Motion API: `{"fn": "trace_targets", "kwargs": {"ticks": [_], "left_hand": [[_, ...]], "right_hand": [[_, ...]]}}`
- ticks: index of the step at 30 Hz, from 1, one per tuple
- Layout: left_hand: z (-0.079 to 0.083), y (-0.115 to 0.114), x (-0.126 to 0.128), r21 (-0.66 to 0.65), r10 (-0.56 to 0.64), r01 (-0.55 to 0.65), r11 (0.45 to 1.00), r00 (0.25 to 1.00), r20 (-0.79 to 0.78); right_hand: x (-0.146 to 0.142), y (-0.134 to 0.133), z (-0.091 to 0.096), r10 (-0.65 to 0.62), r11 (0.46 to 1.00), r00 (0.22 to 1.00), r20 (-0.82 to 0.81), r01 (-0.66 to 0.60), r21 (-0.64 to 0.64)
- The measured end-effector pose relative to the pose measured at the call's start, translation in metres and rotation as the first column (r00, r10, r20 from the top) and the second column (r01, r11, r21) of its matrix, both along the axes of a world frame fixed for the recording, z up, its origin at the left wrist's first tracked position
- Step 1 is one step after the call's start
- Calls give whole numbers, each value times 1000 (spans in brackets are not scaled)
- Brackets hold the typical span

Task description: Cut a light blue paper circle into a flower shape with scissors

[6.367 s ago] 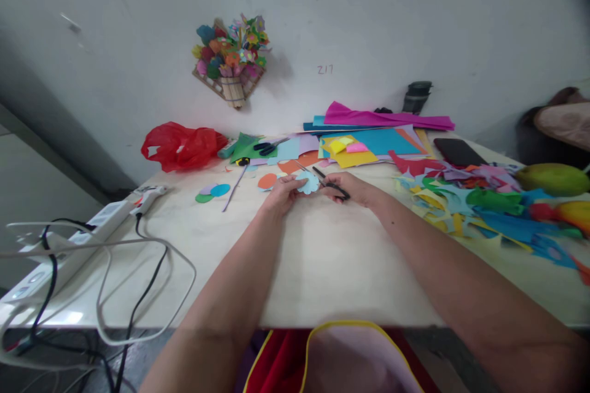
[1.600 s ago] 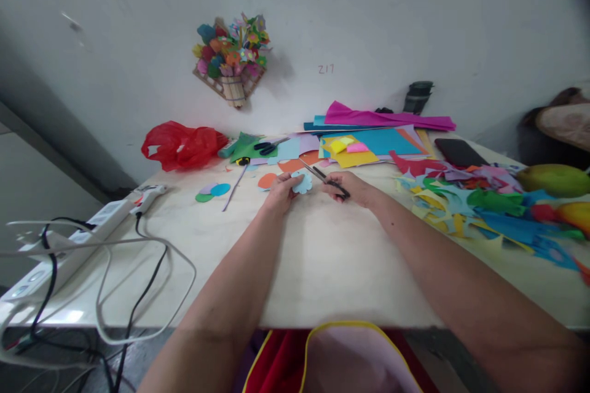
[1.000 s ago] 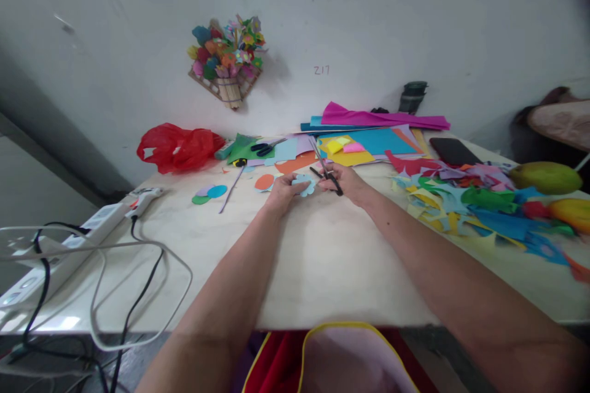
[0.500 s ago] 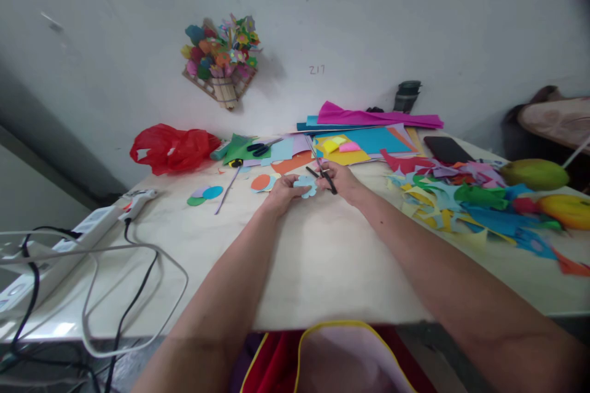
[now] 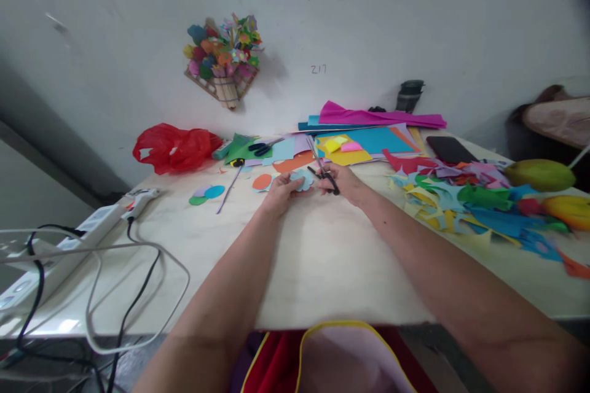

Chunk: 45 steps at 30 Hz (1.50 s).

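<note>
Paper flower [image 5: 302,178] pinched in the left hand [image 5: 280,191], apparently to steady it, sits beside the scissors [image 5: 329,182] gripped in the right hand [image 5: 343,181], with scraps [image 5: 483,198] heaped to that hand's right, seemingly out of the way.

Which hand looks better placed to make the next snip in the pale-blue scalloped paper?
Probably the right hand: it holds the black-handled scissors close beside the pale-blue scalloped paper. The left hand is already occupied, pinching that paper.
</note>
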<state>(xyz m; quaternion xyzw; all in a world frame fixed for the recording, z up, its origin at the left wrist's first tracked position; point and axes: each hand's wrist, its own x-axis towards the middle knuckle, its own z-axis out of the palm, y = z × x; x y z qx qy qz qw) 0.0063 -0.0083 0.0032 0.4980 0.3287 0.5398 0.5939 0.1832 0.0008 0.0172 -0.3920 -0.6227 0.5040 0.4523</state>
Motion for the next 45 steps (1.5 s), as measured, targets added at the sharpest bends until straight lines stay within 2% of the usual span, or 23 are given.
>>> {"fn": "trace_targets", "kwargs": {"ticks": [9, 19, 30, 37, 45], "left_hand": [[-2, 5, -3, -10, 30, -30, 999, 1000, 7], [-1, 2, -5, 17, 34, -35, 999, 997, 74], [-2, 4, -5, -12, 84, -83, 996, 982, 167], [-1, 4, -3, -23, 119, -116, 993, 980, 159], [-2, 6, -3, -3, 106, -107, 994, 982, 159]], "right_hand": [[5, -7, 8, 116, 988, 977, 181, -95, -119], [12, -7, 9, 218, 975, 928, 303, -195, -105], [9, -8, 9, 210, 976, 924, 319, -178, -127], [8, -5, 7, 184, 982, 920, 346, -161, -96], [8, -2, 2, 164, 986, 924, 345, -143, -86]]}}
